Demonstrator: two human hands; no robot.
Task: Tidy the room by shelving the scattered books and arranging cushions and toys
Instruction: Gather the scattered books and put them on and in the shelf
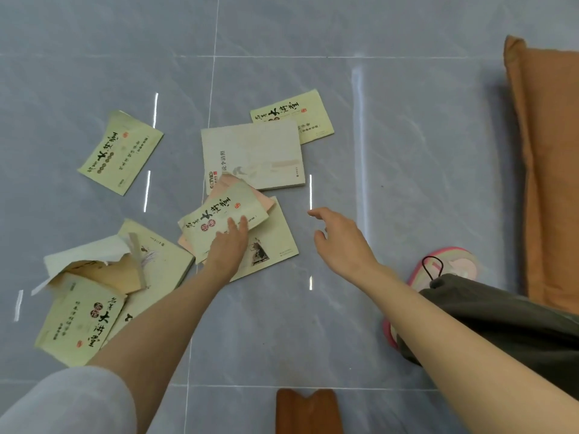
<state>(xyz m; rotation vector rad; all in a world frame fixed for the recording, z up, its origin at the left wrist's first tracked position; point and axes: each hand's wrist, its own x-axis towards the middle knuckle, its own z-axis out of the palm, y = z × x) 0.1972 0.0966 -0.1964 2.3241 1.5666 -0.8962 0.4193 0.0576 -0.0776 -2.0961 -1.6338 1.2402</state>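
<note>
Several pale green and cream paperback books lie scattered on the grey tiled floor [344,324]. My left hand [230,242] grips the near edge of a green book [219,214] that lies tilted on top of a pink book [263,202] and another green one [272,242]. A cream book [253,151] lies just beyond, partly over a green book [300,114]. My right hand [338,239] hovers open above bare floor, right of the pile, holding nothing. Another green book [120,151] lies apart at the left, and a heap of open books [103,283] at the near left.
An orange cushion [548,167] lies along the right edge. My foot in a pink slipper [451,264] stands near it, below dark trousers. A brown wooden object [308,411] shows at the bottom edge.
</note>
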